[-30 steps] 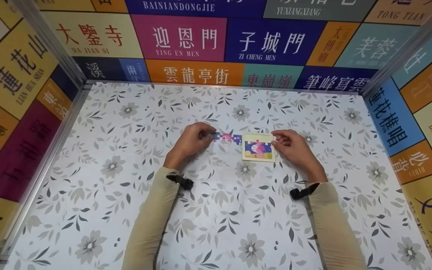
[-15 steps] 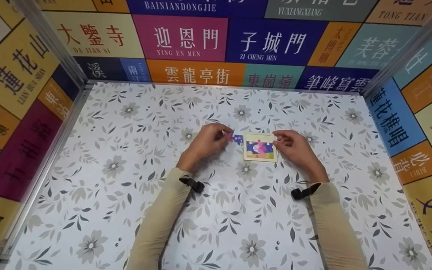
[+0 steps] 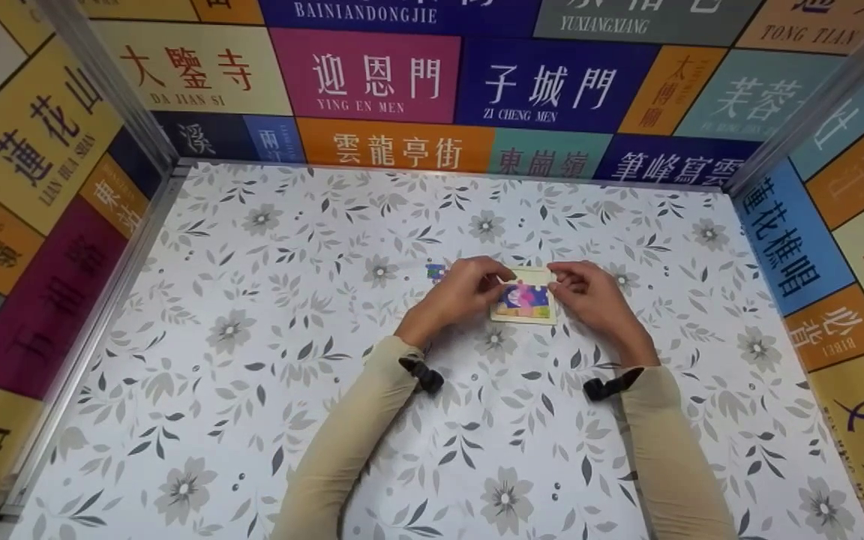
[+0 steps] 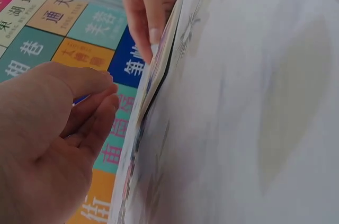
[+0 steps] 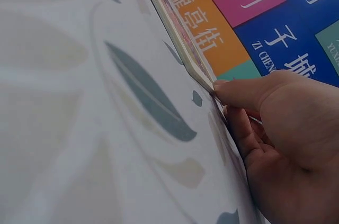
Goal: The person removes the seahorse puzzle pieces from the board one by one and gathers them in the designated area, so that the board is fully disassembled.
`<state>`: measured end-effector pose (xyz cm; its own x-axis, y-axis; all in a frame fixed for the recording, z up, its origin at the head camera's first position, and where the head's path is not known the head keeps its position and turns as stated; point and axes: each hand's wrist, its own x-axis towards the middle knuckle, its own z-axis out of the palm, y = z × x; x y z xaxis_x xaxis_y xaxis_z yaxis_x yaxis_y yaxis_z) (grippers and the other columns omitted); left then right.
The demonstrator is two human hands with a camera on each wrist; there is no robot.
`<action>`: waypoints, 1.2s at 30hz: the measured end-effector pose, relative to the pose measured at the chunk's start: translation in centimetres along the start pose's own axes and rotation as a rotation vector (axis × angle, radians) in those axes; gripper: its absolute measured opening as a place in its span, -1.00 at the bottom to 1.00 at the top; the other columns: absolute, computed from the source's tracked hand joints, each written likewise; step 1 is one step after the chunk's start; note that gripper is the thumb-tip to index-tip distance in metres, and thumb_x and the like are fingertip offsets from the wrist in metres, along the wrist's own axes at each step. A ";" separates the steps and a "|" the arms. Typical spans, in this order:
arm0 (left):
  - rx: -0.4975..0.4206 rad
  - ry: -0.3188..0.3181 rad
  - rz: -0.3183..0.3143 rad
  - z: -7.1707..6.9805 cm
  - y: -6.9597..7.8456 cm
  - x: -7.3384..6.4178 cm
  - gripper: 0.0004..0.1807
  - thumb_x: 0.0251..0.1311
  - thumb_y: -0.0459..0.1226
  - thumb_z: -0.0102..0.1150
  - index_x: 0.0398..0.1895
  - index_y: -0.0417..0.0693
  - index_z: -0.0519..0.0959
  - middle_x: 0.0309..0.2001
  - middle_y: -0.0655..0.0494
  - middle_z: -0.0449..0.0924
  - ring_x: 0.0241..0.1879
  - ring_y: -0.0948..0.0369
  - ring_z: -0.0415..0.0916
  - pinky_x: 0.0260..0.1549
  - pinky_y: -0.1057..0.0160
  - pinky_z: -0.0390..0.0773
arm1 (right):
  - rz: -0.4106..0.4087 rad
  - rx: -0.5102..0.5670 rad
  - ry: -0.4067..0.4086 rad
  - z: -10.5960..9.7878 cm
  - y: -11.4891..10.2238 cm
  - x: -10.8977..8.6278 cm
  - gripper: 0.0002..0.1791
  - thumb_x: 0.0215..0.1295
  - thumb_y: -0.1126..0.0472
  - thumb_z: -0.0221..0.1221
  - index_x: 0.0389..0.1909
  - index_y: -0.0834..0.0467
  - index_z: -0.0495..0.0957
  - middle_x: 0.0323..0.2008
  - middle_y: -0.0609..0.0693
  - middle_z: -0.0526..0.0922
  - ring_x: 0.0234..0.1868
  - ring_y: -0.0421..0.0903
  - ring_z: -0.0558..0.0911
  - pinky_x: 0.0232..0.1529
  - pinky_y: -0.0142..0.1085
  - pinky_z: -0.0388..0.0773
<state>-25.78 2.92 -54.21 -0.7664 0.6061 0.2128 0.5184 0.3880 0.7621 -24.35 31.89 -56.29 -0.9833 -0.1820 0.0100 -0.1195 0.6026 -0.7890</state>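
Observation:
A small square jigsaw tray (image 3: 535,275) with a cream frame lies flat on the table. Assembled pieces (image 3: 526,301) fill its lower part with a pink, blue and yellow picture; a cream strip shows along the top. My right hand (image 3: 589,292) pinches the tray's right edge, the thumb at a corner in the right wrist view. Over the tray's upper left is my left hand (image 3: 468,285), thumb and fingertips together in a pinch on a puzzle piece mostly hidden by the fingers. Left of that hand lies a loose blue puzzle piece (image 3: 435,272).
A white tablecloth (image 3: 252,420) printed with grey flowers and leaves covers the table. Panels of coloured signs (image 3: 372,82) enclose the back and both sides, with metal framing (image 3: 94,90) at the corners. Black straps with cameras (image 3: 423,375) sit on both wrists.
My left hand has moved right from the row of loose pieces to the tray's upper left, uncovering the blue piece behind it. The right hand keeps its grip at the tray's edge.

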 end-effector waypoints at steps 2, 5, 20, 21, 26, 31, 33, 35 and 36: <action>0.025 -0.013 0.010 0.6 0.3 0.4 -0.74 0.49 -0.35 0.27 0.14 -0.21 0.75 -0.01 -0.07 0.78 -0.09 0.14 0.72 -0.03 0.27 0.69 | -0.009 0.001 0.004 0.0 0.0 0.0 -0.55 0.51 0.22 0.34 0.36 0.21 0.63 0.03 0.19 0.64 -0.05 -0.18 0.61 -0.03 -0.66 0.53; 0.067 -0.027 0.036 1.6 0.6 1.0 -0.73 0.49 -0.33 0.28 0.16 -0.21 0.75 0.01 -0.09 0.75 -0.06 0.13 0.72 -0.01 0.31 0.68 | -0.020 0.009 0.010 0.0 0.0 0.0 -0.55 0.51 0.23 0.34 0.35 0.22 0.63 0.01 0.20 0.65 -0.07 -0.20 0.62 -0.04 -0.66 0.54; 0.198 -0.033 -0.048 5.2 0.7 2.6 -0.52 0.42 -0.26 0.26 0.35 -0.22 0.66 0.08 -0.11 0.60 -0.04 0.11 0.57 0.03 0.20 0.63 | -0.015 0.044 0.013 0.0 0.3 0.0 -0.54 0.47 0.26 0.37 0.34 0.20 0.64 -0.02 0.17 0.66 -0.09 -0.22 0.65 -0.06 -0.63 0.58; 0.206 -0.028 -0.048 5.5 0.2 2.7 -0.52 0.41 -0.24 0.27 0.35 -0.20 0.66 0.07 -0.08 0.60 -0.05 0.13 0.56 0.02 0.22 0.63 | -0.014 0.047 0.010 0.0 0.3 0.0 -0.54 0.48 0.26 0.37 0.34 0.20 0.64 -0.02 0.17 0.66 -0.09 -0.21 0.65 -0.06 -0.63 0.59; 0.216 -0.001 -0.030 6.3 -0.7 2.9 -0.56 0.39 -0.25 0.27 0.30 -0.13 0.71 0.04 -0.03 0.60 -0.06 0.18 0.54 -0.03 0.26 0.62 | -0.017 0.050 -0.002 0.1 0.3 0.0 -0.54 0.49 0.21 0.36 0.36 0.19 0.64 0.00 0.18 0.65 -0.08 -0.19 0.66 -0.07 -0.61 0.58; 0.245 0.030 -0.011 6.0 0.6 2.5 -0.62 0.40 -0.28 0.23 0.21 -0.17 0.75 0.02 -0.10 0.63 -0.05 0.08 0.58 -0.01 0.20 0.65 | -0.019 0.060 0.008 0.0 0.5 0.0 -0.54 0.48 0.20 0.38 0.34 0.16 0.65 0.00 0.18 0.66 -0.09 -0.20 0.66 -0.07 -0.61 0.57; 0.248 0.028 -0.020 5.8 1.1 2.4 -0.63 0.41 -0.29 0.23 0.21 -0.17 0.75 0.04 -0.11 0.63 -0.03 0.06 0.60 0.03 0.17 0.65 | -0.017 0.063 0.013 -0.1 0.5 0.0 -0.55 0.48 0.21 0.38 0.34 0.16 0.65 -0.01 0.19 0.67 -0.09 -0.19 0.65 -0.07 -0.62 0.57; 0.230 0.031 -0.031 6.0 0.7 2.6 -0.64 0.40 -0.31 0.25 0.20 -0.15 0.74 0.07 -0.10 0.62 0.00 0.06 0.61 0.08 0.14 0.65 | -0.010 0.069 0.013 0.0 0.5 0.0 -0.54 0.48 0.22 0.38 0.34 0.18 0.65 0.00 0.20 0.67 -0.08 -0.17 0.64 -0.07 -0.63 0.56; 0.229 0.038 -0.030 6.3 0.2 2.7 -0.65 0.40 -0.30 0.25 0.20 -0.13 0.75 0.07 -0.08 0.62 0.00 0.09 0.61 0.09 0.16 0.65 | -0.006 0.074 0.013 0.0 0.5 0.0 -0.53 0.47 0.22 0.38 0.35 0.19 0.64 0.00 0.21 0.67 -0.07 -0.15 0.64 -0.08 -0.63 0.56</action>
<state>-25.38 9.05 -57.39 -0.7939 0.5675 0.2183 0.5648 0.5552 0.6106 -24.38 32.18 -56.65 -0.9843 -0.1749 0.0222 -0.1151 0.5420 -0.8324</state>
